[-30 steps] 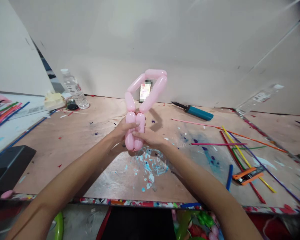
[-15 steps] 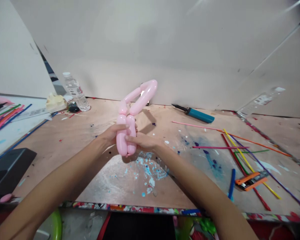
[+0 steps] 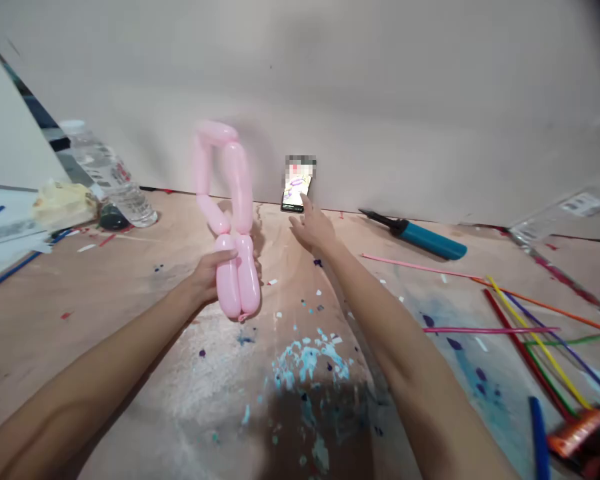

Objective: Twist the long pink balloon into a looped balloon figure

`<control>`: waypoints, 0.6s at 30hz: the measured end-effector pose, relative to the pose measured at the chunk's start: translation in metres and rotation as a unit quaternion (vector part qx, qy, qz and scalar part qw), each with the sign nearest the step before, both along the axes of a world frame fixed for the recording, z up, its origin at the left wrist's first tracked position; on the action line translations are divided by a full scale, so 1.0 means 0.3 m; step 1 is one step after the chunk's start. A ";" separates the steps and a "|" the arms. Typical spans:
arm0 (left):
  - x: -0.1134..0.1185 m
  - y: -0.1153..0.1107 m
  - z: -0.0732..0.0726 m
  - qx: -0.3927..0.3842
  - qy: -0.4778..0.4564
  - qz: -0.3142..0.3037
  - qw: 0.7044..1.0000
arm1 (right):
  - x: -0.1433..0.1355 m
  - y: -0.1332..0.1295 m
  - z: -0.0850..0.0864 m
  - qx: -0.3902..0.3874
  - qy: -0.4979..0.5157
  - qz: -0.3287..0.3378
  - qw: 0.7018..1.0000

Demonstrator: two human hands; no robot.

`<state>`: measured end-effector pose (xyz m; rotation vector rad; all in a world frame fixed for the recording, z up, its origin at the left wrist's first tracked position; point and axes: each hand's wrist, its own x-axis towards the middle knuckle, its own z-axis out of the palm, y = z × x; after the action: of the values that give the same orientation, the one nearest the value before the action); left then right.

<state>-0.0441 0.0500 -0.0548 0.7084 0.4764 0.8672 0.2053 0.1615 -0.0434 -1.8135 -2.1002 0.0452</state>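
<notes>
Phone [image 3: 297, 187] screen blurred (pixelated top).

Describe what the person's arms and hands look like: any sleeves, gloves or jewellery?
Both forearms are bare to the frame's edge: no sleeves show. The left hand and right hand wear no gloves, and no rings, watch or bracelets show. The arms are slim; the fingers are bare, with no markings.

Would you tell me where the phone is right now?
The phone leans upright against the back wall near the middle of the head view, just beyond the open right hand, with the teal pump to its right.
</notes>
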 end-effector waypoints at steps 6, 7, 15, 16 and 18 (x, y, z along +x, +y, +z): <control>-0.023 0.023 -0.023 -0.035 -0.038 -0.074 0.996 | -0.038 0.086 0.008 0.042 -0.051 -0.033 0.997; -0.020 0.018 -0.021 -0.030 -0.029 -0.079 0.996 | -0.039 0.090 0.007 0.043 -0.056 -0.034 0.997; 0.002 -0.013 -0.009 -0.028 -0.053 -0.092 0.994 | -0.034 0.073 0.040 0.055 -0.037 -0.023 0.998; 0.001 -0.015 0.000 -0.030 -0.046 -0.089 0.994 | -0.029 0.058 0.046 0.077 -0.025 -0.009 0.997; -0.001 -0.025 0.025 -0.042 -0.036 -0.070 0.996 | -0.012 0.020 0.053 0.115 0.000 0.012 0.993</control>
<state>-0.0444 0.0424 -0.0472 0.6245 0.3921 0.7352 0.2018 0.1676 -0.0274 -1.6532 -2.0329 -0.1846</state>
